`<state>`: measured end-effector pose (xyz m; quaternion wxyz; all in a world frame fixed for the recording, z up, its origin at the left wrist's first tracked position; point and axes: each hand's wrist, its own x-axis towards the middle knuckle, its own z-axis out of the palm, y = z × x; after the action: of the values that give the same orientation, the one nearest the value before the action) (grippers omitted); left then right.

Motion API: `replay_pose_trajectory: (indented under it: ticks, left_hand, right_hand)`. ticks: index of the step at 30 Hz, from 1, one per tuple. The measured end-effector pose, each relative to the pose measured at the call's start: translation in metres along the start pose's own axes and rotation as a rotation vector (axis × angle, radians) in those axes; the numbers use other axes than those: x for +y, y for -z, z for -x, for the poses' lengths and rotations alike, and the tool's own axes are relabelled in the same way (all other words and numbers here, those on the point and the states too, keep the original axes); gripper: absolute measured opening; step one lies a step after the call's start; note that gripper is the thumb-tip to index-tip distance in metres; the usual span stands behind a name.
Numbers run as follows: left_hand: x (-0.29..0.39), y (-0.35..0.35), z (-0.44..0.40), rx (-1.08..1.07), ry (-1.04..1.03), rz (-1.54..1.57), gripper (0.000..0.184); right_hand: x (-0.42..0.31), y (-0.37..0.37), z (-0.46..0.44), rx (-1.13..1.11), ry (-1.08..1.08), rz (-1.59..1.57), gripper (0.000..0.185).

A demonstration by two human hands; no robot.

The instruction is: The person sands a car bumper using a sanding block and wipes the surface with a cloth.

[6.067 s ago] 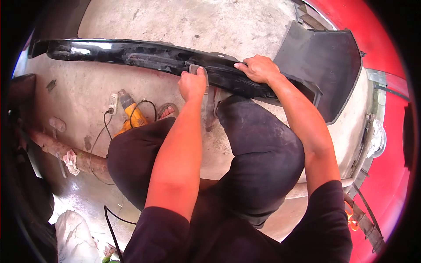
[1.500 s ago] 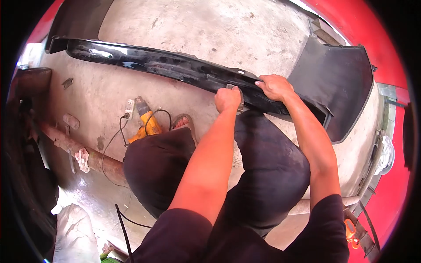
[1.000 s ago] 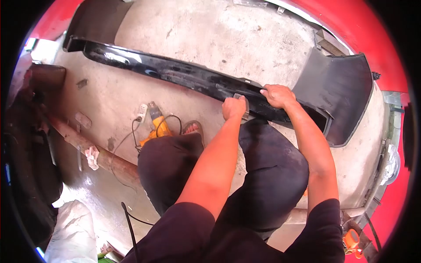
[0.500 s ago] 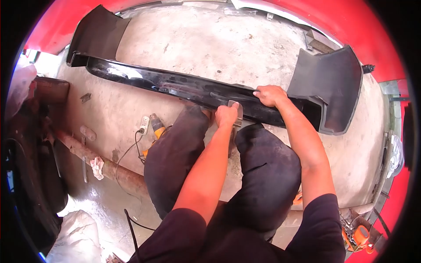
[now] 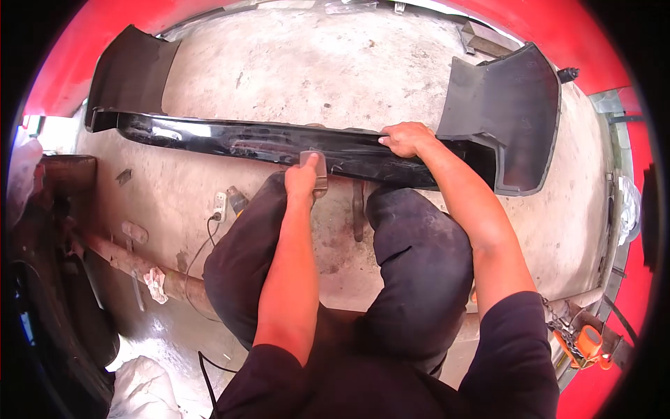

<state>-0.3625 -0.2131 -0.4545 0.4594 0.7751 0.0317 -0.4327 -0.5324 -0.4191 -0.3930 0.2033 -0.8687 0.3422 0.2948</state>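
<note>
A long black car bumper [image 5: 272,143] lies across the floor in front of my knees, with a broad flared end on each side. My left hand [image 5: 300,180] is closed on a flat, shiny brownish-grey plate [image 5: 321,174] at the bumper's near edge, the thumb pressed on its face. What kind of tool the plate is I cannot make out. Farther right, my right hand [image 5: 408,140] grips the far edge of the bumper, its fingers over the rim.
A heat gun-like tool [image 5: 237,201] and a white power strip [image 5: 219,207] with a cord lie left of my knee. A rusty pipe [image 5: 181,288] runs along the left. An orange object with a chain [image 5: 588,342] lies at lower right. Red panels [image 5: 586,49] border the floor.
My left hand and the plate have moved left along the bumper's near edge. My right hand still grips the far rim. My knees are farther apart, and the view has shifted slightly.
</note>
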Motion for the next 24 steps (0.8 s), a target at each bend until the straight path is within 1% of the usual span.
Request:
replay_pose_trajectory:
  ticks: [1, 2, 4, 5, 7, 8, 9, 10, 11, 12, 13, 16, 18, 19, 20, 22, 24]
  left_hand:
    - [-0.002, -0.003, -0.003, -0.052, 0.015, -0.075, 0.054]
    - [-0.004, -0.008, -0.006, -0.003, 0.004, -0.142, 0.058]
    - [0.006, -0.011, -0.004, 0.017, 0.029, -0.186, 0.058]
    - [0.012, -0.012, -0.003, 0.036, 0.054, -0.233, 0.058]
    - [0.022, -0.017, 0.001, 0.07, 0.087, -0.214, 0.057]
    - [0.025, -0.019, 0.007, 0.112, 0.07, -0.307, 0.057]
    - [0.032, -0.019, 0.012, 0.152, 0.05, -0.401, 0.057]
    - [0.027, -0.021, 0.005, 0.17, 0.02, -0.455, 0.062]
    - [0.022, -0.022, -0.004, 0.165, 0.02, -0.457, 0.062]
    - [0.017, -0.022, -0.014, 0.178, -0.001, -0.507, 0.062]
    - [0.016, -0.022, -0.016, 0.187, -0.02, -0.557, 0.062]
    - [0.024, -0.023, -0.013, 0.166, -0.002, -0.545, 0.063]
    - [0.035, -0.019, -0.004, 0.119, 0.042, -0.529, 0.064]
    - [0.042, -0.018, 0.001, 0.077, 0.073, -0.509, 0.064]
    - [0.046, -0.02, 0.009, 0.128, 0.042, -0.539, 0.059]
    - [0.039, -0.02, 0.009, 0.142, 0.032, -0.544, 0.059]
    - [0.039, -0.02, 0.009, 0.146, 0.048, -0.524, 0.061]
  right_hand:
    - [0.0, 0.002, 0.002, -0.009, 0.006, -0.022, 0.044]
    - [0.003, -0.001, -0.004, -0.007, 0.005, -0.019, 0.044]
    - [0.008, -0.008, -0.014, -0.005, 0.08, -0.08, 0.052]
    - [0.013, -0.01, -0.019, -0.008, 0.083, -0.075, 0.052]
    - [0.013, -0.001, -0.02, -0.095, 0.192, -0.044, 0.062]
    - [0.015, 0.005, -0.024, -0.177, 0.23, -0.1, 0.069]
    - [0.013, 0.01, -0.031, -0.175, 0.231, -0.098, 0.069]
    - [0.009, 0.013, -0.039, -0.222, 0.202, -0.069, 0.074]
    - [0.004, 0.015, -0.047, -0.27, 0.172, -0.041, 0.079]
    - [-0.001, 0.016, -0.059, -0.294, 0.104, -0.073, 0.085]
    - [-0.008, 0.021, -0.059, -0.311, 0.027, -0.141, 0.086]
    - [-0.029, 0.014, -0.07, -0.273, -0.025, -0.165, 0.088]
    - [-0.042, -0.001, -0.081, -0.041, 0.183, -0.393, 0.092]
    - [-0.053, 0.001, -0.088, -0.084, 0.208, -0.355, 0.093]
    - [-0.067, 0.004, -0.096, -0.125, 0.233, -0.321, 0.094]
    - [-0.098, 0.006, -0.109, -0.098, 0.222, -0.375, 0.094]
    - [-0.108, 0.006, -0.114, -0.077, 0.208, -0.416, 0.093]
